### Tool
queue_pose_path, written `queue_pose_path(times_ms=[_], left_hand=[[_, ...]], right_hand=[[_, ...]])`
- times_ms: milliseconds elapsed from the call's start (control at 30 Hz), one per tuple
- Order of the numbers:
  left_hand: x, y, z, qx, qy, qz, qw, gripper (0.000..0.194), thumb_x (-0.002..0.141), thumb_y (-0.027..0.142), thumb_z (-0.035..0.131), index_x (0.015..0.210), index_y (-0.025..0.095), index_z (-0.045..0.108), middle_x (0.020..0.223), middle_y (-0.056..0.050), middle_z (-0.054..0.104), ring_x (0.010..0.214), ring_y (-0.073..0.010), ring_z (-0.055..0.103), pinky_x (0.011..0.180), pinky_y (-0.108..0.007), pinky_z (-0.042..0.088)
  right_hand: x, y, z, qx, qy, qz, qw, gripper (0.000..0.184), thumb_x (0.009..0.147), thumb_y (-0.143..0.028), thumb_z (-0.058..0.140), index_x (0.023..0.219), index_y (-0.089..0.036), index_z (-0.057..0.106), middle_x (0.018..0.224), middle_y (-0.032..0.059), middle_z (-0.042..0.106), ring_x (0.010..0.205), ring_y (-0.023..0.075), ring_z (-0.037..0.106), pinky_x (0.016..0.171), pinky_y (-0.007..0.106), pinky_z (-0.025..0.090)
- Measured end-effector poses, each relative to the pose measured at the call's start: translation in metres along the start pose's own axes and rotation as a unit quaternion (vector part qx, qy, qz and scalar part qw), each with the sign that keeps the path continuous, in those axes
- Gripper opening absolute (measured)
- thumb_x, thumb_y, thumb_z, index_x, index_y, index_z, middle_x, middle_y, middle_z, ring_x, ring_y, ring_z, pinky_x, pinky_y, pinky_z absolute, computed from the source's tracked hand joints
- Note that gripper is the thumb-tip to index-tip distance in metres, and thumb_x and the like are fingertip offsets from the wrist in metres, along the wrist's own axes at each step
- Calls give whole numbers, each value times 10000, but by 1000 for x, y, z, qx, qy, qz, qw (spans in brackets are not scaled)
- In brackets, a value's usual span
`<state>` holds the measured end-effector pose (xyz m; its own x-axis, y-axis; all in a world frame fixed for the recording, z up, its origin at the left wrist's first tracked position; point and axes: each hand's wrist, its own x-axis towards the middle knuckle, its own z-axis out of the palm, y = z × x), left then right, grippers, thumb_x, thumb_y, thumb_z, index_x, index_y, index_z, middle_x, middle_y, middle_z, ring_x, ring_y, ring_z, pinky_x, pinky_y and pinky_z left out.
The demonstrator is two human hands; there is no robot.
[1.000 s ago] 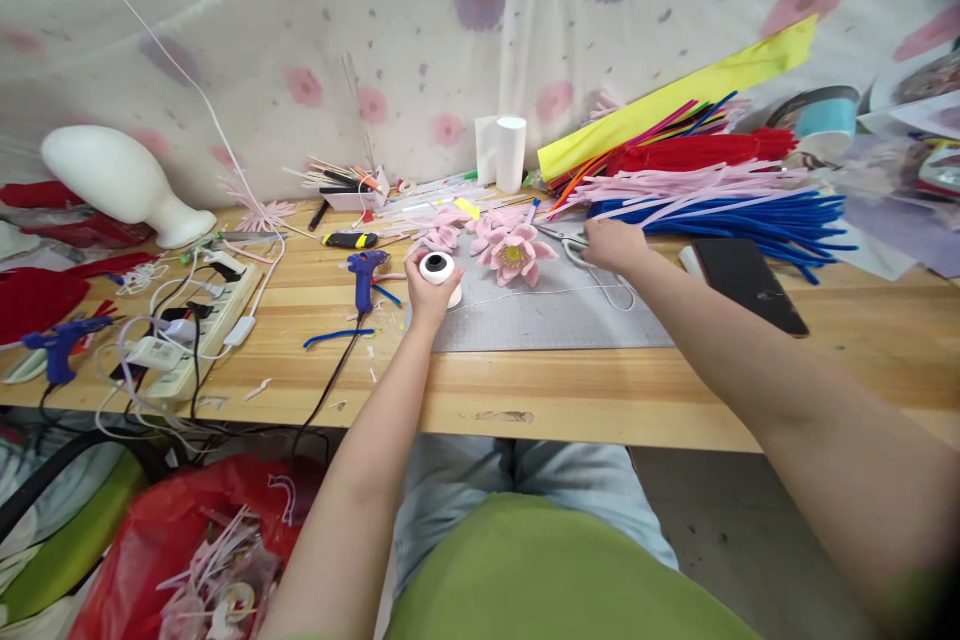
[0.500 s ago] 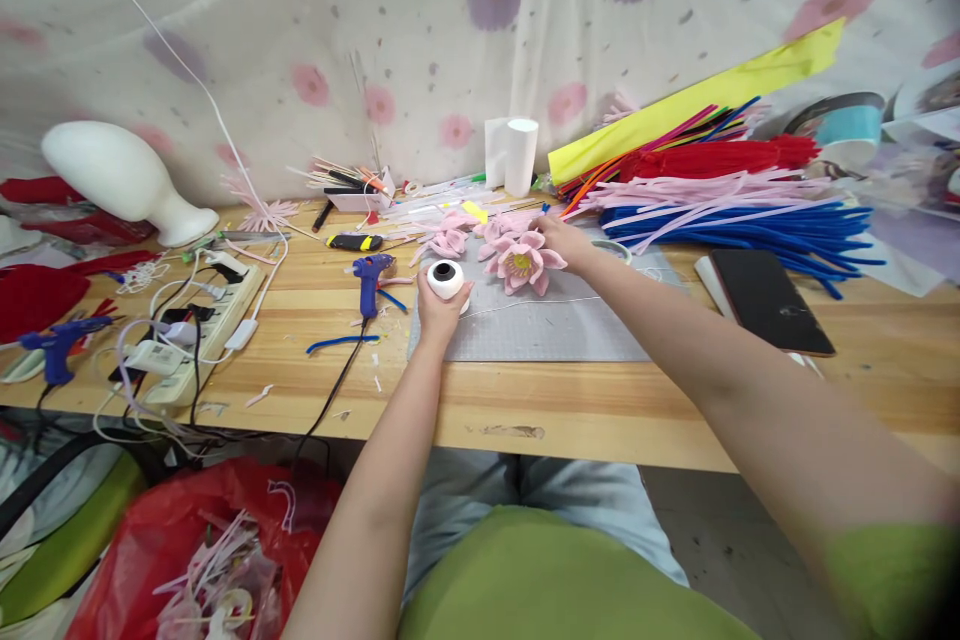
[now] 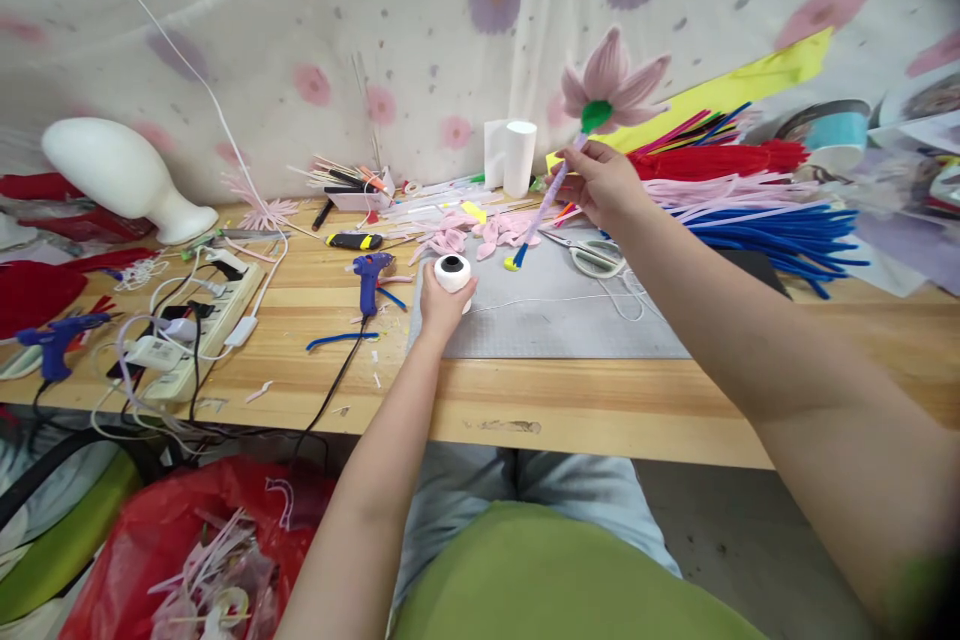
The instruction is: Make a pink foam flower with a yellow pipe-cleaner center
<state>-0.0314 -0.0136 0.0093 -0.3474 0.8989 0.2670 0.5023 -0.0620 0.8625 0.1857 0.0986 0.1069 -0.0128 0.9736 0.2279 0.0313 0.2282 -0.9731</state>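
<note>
My left hand is closed around a small white spool with a dark round centre, at the mat's left edge. A thin white thread runs to the right from beside it. My right hand pinches the lilac-wrapped stem of a pink fuzzy flower, raised with the bloom up and tilted right. The flower has a green base, and its stem's lower end is blue and yellow, just over the grey mat. Scissors lie under my right wrist. Loose pink petals lie behind the mat's left part.
A blue glue gun stands left of the mat, near a yellow-black cutter. Farther left are a cabled power strip and a white foam head. Bundled blue pipe cleaners lie at right, partly behind my forearm.
My right hand has lifted the pink flower off the mat and turned it upright, so its green underside shows. The scissors are now uncovered. My left hand keeps the spool, barely shifted.
</note>
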Motion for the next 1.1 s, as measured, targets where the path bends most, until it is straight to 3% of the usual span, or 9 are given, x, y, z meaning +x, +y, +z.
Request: queue_pose_path(times_ms=[67,167,267,400,600,867,1100], left_hand=[[-2,13,-7,62,-98,-2,993,543,590,358,742,1050,223,488,1020,-55,624,933,-214,603,822,-339,452],[-5,31,-20,152,-254,37,955,532,555,363,765,1014,238,527,1003,-57,636,914,-245,610,788,-346,458],[-7,41,-30,197,-300,62,931,524,556,380,762,1009,234,540,1016,-69,640,914,-256,609,767,-343,464],[-6,39,-29,193,-303,51,932,552,553,409,761,1020,213,543,1017,-85,643,898,-261,613,746,-348,472],[-3,29,-25,130,-294,30,946,589,543,374,774,1052,201,534,1025,-63,648,905,-228,611,763,-328,479],[-2,35,-26,133,-299,73,942,600,531,363,780,1062,215,542,1057,-56,630,944,-230,598,823,-342,463],[2,33,-18,116,-229,31,966,632,551,377,771,1104,208,517,1059,-71,633,985,-245,593,854,-373,449]], right_hand=[[-8,-2,2,4,-25,5,1000,224,866,-418,493,874,-195,508,781,22,598,760,140,633,688,326,519],[-17,-1,6,10,-28,5,1000,277,852,-484,503,852,-208,509,753,13,592,789,146,636,675,316,527],[-21,2,10,41,-20,25,999,264,852,-483,503,843,-219,493,741,1,587,799,140,637,686,311,531],[-27,9,15,54,-16,52,997,259,849,-487,500,837,-229,473,751,-9,597,787,129,639,707,304,526],[-33,14,18,9,-29,31,999,337,797,-577,509,843,-247,463,742,-21,599,787,139,638,703,317,517],[-34,17,25,38,-10,52,998,284,841,-525,479,864,-244,446,768,-12,593,769,131,632,685,301,516],[-47,12,40,76,-32,40,996,353,749,-545,588,810,-236,426,717,-34,568,709,127,618,667,314,521]])
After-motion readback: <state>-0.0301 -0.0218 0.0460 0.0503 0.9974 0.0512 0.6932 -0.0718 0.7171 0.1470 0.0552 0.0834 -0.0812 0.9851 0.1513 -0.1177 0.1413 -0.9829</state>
